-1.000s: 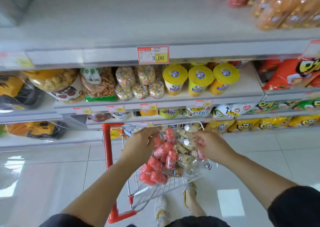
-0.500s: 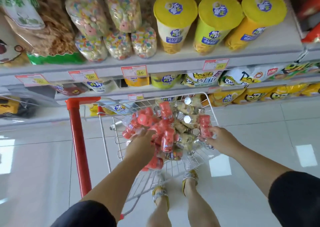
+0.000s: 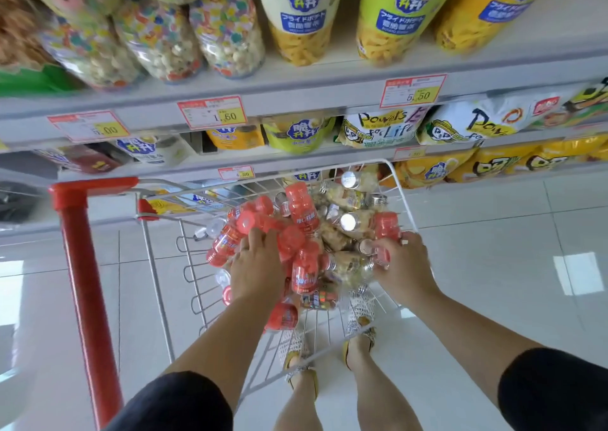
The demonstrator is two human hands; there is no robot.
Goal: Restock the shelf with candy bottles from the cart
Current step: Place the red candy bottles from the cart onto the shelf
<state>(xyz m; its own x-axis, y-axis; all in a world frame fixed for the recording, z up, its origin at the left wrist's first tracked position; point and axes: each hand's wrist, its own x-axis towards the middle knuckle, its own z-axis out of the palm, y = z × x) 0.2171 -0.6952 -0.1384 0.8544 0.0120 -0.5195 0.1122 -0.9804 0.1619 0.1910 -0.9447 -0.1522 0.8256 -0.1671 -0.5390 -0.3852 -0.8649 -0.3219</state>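
A white wire cart [image 3: 399,187] with a red handle [image 3: 82,249] holds a heap of candy bottles: red ones [image 3: 301,205] on the left, clear silver-capped ones [image 3: 348,223] on the right. My left hand [image 3: 256,272] lies palm down on the red bottles, its fingertips buried among the caps, so its grip is hidden. My right hand [image 3: 403,266] grips a red bottle [image 3: 386,226] at the cart's right rim. The shelf [image 3: 296,100] stands just beyond the cart.
Yellow and green snack tubs [image 3: 297,19] and bags of coloured puffs [image 3: 158,36] fill the upper shelf; snack bags [image 3: 385,128] fill the lower ones. Price tags [image 3: 212,113] line the shelf edges. Glossy white floor tiles lie to both sides. My feet [image 3: 358,348] stand under the cart.
The view has dropped and closed in on the cart and lower shelves. Both hands stay in the cart; the right hand keeps its red bottle near the right rim.
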